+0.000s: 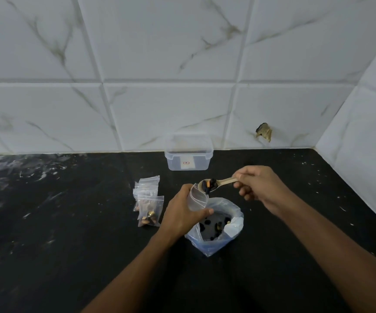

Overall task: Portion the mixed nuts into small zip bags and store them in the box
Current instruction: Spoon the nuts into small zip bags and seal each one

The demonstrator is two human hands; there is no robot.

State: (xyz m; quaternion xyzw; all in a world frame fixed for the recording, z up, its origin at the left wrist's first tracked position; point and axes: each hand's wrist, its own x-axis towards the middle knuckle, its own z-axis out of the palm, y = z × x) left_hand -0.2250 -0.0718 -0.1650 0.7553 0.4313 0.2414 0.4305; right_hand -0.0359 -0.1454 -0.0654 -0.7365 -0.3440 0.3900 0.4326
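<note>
clear small zip bag (198, 198) gripped in the left hand (181, 214) above the big nut bag (216, 227) mid-counter, right hand (259, 185) pinching a loaded spoon (214, 184) at its mouth, filled bags (148, 201) left, box (189, 154) at the counter's back edge.

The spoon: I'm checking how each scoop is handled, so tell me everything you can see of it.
The spoon is small and pale, perhaps wood or light plastic. It lies nearly level, handle toward the right. The right hand pinches the handle's end in its fingers. Its bowl carries a heap of nuts, dark with one orange-brown piece. The bowl's tip is at the open mouth of the empty zip bag that the left hand holds, above the big bag of nuts.
</note>
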